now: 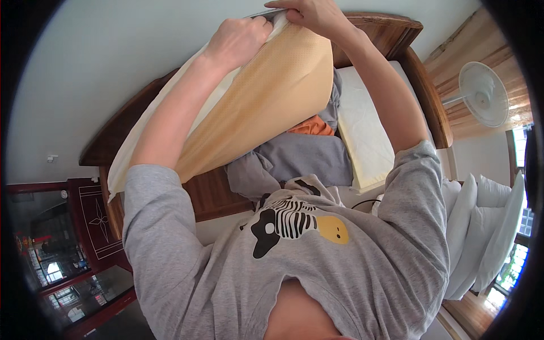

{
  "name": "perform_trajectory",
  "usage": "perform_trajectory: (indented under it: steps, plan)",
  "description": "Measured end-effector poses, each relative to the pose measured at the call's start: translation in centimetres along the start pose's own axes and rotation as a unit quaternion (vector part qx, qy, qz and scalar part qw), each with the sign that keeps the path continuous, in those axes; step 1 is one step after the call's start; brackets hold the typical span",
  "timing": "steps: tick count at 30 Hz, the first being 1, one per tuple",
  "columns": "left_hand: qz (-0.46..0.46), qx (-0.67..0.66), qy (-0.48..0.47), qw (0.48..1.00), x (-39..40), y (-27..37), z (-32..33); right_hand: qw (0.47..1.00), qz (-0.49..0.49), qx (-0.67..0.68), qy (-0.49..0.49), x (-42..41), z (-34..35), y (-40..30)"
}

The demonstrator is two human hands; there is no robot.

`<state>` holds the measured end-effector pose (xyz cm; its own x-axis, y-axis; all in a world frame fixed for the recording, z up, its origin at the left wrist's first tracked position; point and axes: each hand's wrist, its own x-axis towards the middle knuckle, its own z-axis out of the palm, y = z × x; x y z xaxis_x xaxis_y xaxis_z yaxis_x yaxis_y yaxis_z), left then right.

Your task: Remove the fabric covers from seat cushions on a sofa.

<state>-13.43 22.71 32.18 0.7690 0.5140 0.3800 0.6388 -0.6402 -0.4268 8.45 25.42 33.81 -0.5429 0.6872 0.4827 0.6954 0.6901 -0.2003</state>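
Observation:
Both arms reach up, holding a large tan, finely dotted fabric [272, 93] with a white underside along its left edge. My left hand [244, 40] is closed on its upper edge. Beside it on the right, my right hand [306, 15] pinches the top corner with thumb and fingers, the index finger extended. The fabric hangs slantwise above a wooden bed and hides part of it. Under its lower edge lie a rumpled grey blanket [306, 157] and a bit of orange cloth [312, 126]. A white mattress or pad [367, 114] with a pale yellow side lies to their right.
The bed's curved wooden headboard [378, 32] stands against the wall. A white round fan [483, 94] is at the right before a peach curtain [450, 63]. White pillows or cushions [480, 229] are stacked at the lower right. A dark red glazed cabinet [46, 238] stands at the left.

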Motion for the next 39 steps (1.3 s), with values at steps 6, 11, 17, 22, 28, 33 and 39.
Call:
perform_trajectory:
  steps: [6, 11, 17, 22, 28, 33, 39]
  plan:
    - [-0.117, 0.1, -0.044, 0.987, -0.6, 2.8, 1.3, 1.0, 0.014, -0.015, 0.004, 0.1, -0.1, -1.2]
    - [-0.096, 0.078, -0.028, 0.992, -2.3, 1.4, 2.4, 0.998, -0.02, -0.064, -0.017, 1.1, 0.8, -0.4]
    - [-0.056, 0.044, -0.153, 0.986, -3.6, 2.3, 0.3, 0.999, -0.039, 0.016, 0.012, 1.0, 3.5, 0.5]
    - [0.046, 0.041, -0.168, 0.984, -5.5, 2.3, -1.7, 0.996, 0.045, 0.072, -0.019, 0.3, 4.4, 0.1]
    - [0.04, -0.04, -0.079, 0.995, -9.2, 3.8, -4.9, 0.99, 0.102, 0.0, -0.101, -2.7, 8.0, 1.2]
    - [-0.086, -0.205, -0.063, 0.973, -11.6, 4.1, -6.8, 0.99, 0.095, 0.04, -0.097, -6.0, 9.7, 0.6]
    - [-0.169, -0.267, -0.056, 0.947, -16.0, 5.0, -7.4, 0.984, 0.144, 0.037, -0.101, -14.2, 13.1, 2.3]
